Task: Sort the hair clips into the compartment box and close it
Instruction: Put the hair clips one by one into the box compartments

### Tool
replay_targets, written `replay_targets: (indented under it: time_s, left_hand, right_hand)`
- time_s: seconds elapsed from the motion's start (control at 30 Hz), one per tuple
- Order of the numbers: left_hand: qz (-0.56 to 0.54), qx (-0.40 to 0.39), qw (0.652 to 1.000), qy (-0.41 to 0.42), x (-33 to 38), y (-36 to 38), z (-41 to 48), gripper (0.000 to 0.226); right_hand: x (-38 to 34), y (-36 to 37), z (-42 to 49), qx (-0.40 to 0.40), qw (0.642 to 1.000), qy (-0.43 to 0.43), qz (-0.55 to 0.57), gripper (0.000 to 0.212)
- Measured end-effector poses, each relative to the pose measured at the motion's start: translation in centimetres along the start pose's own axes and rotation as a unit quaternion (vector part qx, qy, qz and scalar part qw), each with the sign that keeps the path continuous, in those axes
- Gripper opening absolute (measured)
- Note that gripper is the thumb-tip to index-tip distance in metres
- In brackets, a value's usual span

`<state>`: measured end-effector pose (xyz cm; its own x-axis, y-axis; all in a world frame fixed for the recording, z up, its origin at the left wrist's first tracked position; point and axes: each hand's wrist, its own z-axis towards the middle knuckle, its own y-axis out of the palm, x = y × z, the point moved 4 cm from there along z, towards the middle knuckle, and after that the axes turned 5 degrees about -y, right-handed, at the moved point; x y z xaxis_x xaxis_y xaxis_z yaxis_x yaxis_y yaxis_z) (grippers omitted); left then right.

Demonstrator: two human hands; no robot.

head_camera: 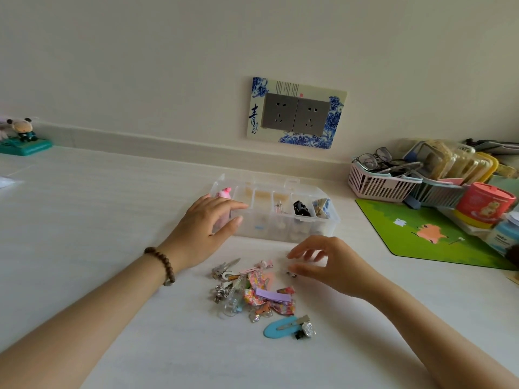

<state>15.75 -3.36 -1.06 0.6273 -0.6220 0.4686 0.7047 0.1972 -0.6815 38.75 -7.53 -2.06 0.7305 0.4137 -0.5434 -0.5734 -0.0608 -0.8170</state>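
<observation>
A clear plastic compartment box (330,220) stands open on the white table, its lid tipped back toward the wall. Its compartments hold a pink clip (225,192), a black claw clip (301,208) and a blue patterned piece (321,207). My left hand (202,234) rests against the box's left end with straight fingers. A pile of several hair clips (258,293) lies in front of the box; a blue snap clip (280,327) sits at its near edge. My right hand (323,265) hovers just right of the pile, fingers loosely spread over a small dark clip (291,274).
A green mouse mat (421,234) lies to the right. Behind it stand a pink basket (376,183) with glasses, a blue basket with containers and a red tin (484,204). A figurine (24,136) stands at far left. A wall socket (296,115) is behind the box.
</observation>
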Motion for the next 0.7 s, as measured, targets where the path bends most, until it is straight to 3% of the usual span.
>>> replay_targets:
  time_s: [0.4,0.53,0.63,0.7]
  left_hand:
    - [0.003,0.003,1.0,0.004,-0.2,0.2,0.0,0.035]
    - [0.008,-0.005,1.0,-0.002,-0.5,0.3,0.1,0.037]
    - [0.013,-0.004,1.0,-0.001,-0.6,0.4,0.1,0.038]
    - [0.01,-0.001,1.0,-0.003,-0.6,0.4,0.0,0.036]
  right_hand:
    - [-1.8,0.3,0.2,-0.021,0.998,-0.035,0.056,0.006]
    - [-4.6,-2.9,3.1,0.094,0.986,-0.087,0.103,0.006]
    - [-5.7,-4.2,6.5,0.155,0.982,-0.101,0.048,0.009]
    - [-5.4,-3.6,8.3,0.155,0.984,-0.084,0.014,0.008]
